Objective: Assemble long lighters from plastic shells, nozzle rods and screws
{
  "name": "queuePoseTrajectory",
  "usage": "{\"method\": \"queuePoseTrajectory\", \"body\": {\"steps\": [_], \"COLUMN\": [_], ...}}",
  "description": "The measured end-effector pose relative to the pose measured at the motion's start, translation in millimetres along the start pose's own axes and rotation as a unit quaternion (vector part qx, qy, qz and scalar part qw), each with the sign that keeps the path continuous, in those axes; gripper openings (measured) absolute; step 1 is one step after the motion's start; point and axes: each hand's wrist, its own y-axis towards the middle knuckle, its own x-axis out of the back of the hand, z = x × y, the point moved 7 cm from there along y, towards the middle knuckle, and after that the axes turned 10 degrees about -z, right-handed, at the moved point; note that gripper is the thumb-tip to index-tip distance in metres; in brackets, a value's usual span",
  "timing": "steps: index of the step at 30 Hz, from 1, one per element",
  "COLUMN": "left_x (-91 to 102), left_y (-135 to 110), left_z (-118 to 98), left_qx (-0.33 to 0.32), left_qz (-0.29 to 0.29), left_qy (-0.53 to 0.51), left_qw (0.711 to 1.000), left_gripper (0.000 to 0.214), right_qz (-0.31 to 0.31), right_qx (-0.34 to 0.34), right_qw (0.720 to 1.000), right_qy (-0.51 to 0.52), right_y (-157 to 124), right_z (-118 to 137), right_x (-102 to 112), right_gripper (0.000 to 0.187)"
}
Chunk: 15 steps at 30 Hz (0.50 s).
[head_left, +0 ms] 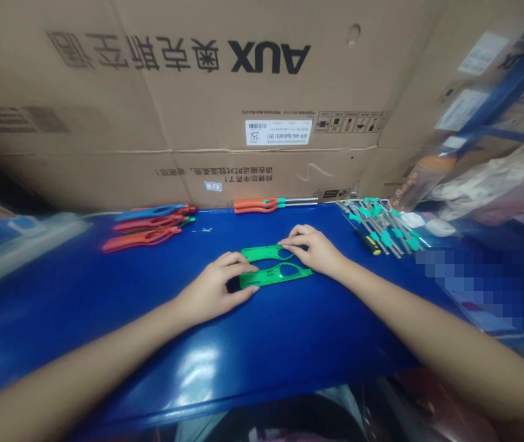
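Two green plastic lighter casing halves lie side by side on the blue table, hollow sides up. My left hand (218,285) has its thumb and fingers around the left end of the nearer casing half (273,276), holding it at the edges. At the right end of the farther casing half (262,252), the fingertips of my right hand (312,248) are pinched on it, covering part of its trigger loop. Beyond the hands, an assembled orange lighter (255,205) with a metal tube lies along the back.
Several red and blue casings (149,227) lie at the back left. Metal lighter tubes with teal parts (381,224) are heaped at the back right, with a black-and-yellow screwdriver (367,241). A large cardboard box (174,116) walls off the table's (151,344) far side.
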Motion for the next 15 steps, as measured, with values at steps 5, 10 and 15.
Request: {"method": "queuePoseTrajectory", "body": {"steps": [5, 10, 15], "left_x": [-0.3, -0.8, 1.0], "left_y": [1, 1, 0], "left_z": [0, 2, 1], "left_qx": [-0.001, 0.001, -0.005], "left_qz": [0.001, 0.0, -0.004], "left_qy": [-0.001, 0.0, 0.001], "left_qw": [1.0, 1.0, 1.0], "left_gripper": [0.028, 0.028, 0.031], "right_qz": [0.001, -0.004, -0.058], "right_qx": [0.009, 0.013, -0.032], "right_qw": [1.0, 1.0, 0.995], "right_qy": [-0.004, -0.016, -0.079], "right_y": [1, 2, 10], "right_z": [0, 6, -5], "right_x": [-1, -2, 25], "right_gripper": [0.022, 0.021, 0.025]}}
